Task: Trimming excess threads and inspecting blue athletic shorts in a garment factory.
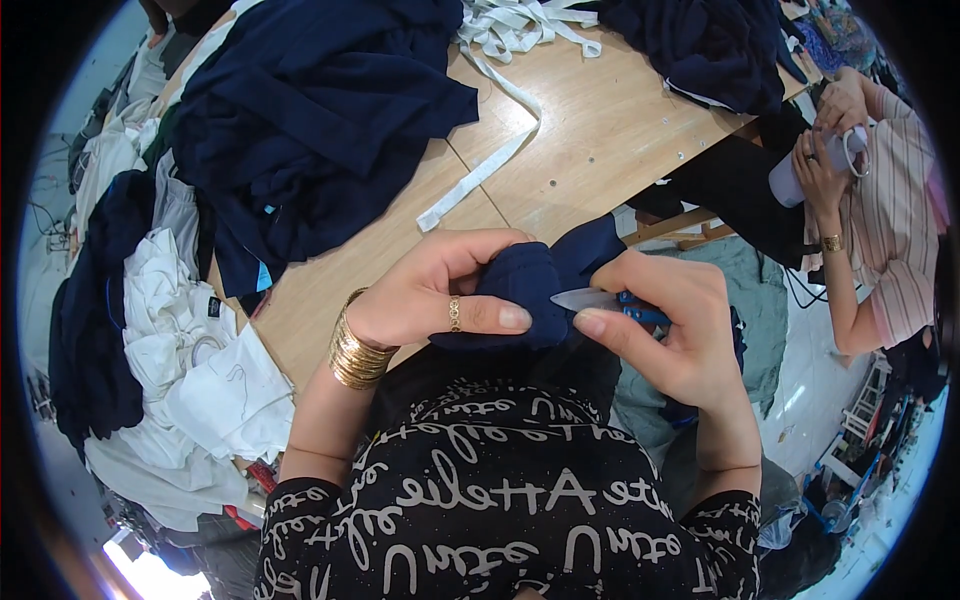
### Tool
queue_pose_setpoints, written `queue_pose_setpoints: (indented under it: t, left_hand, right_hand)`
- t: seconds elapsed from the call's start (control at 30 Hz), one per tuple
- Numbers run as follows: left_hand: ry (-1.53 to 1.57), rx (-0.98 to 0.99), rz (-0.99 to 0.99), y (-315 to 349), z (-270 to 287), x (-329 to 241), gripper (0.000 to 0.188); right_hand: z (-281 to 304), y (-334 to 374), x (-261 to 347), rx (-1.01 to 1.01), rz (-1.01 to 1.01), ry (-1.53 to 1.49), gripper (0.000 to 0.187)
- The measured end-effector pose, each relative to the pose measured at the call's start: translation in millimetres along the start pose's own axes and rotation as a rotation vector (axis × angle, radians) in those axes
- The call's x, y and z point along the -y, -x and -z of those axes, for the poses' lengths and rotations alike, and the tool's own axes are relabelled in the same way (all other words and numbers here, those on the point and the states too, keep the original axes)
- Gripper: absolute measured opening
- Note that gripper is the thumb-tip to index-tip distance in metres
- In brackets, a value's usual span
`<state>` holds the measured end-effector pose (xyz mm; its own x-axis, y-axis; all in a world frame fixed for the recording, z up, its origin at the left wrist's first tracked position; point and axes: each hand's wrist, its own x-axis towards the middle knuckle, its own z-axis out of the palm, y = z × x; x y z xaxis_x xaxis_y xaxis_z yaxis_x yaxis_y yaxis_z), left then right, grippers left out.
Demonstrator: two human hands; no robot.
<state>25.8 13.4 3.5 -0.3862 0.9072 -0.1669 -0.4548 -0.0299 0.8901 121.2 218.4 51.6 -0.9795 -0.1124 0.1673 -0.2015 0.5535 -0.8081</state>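
Observation:
Folded navy fabric (528, 290) is gripped in my left hand (430, 290), its thumb pressed on top and its fingers behind the cloth. Closed around a pair of thread snips (580, 299) with a blue handle is my right hand (672, 320). The pointed metal blades lie against the right side of the fold, near a seam. Whether the blades are apart or together is hard to make out. A loose part of the fabric rises behind the fingers of my right hand. Both hands are held in front of my body, by the near edge of the wooden table (530, 180).
A large navy garment pile (310, 120) covers the table's left, another navy heap (705, 50) its far right. White tape (490, 170) trails from a tangle at the back. White garments (170, 340) stack at left. At right, another person (890, 200) holds a lilac cup (800, 175).

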Motion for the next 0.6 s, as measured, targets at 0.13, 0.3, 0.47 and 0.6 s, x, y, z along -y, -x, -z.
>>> queue_pose_setpoints:
  t: [0.13, 0.3, 0.47, 0.6]
  left_hand:
    - [0.000, -0.029, 0.016, 0.2, -3.7, -4.2, 0.048]
    - [-0.096, 0.044, 0.018, -1.5, -0.7, -5.6, 0.045]
    - [-0.107, 0.011, 0.030, -1.2, -3.2, -7.7, 0.045]
    - [-0.102, 0.034, 0.028, -1.6, -3.6, -8.1, 0.045]
  right_hand:
    - [3.1, -0.6, 0.7, 0.014, -0.024, 0.055, 0.020]
    - [4.6, -3.2, 1.8, 0.023, 0.038, 0.075, 0.020]
    - [8.9, -3.3, 2.6, 0.015, 0.051, 0.142, 0.020]
    - [7.9, -3.2, 4.2, 0.026, 0.052, 0.104, 0.019]
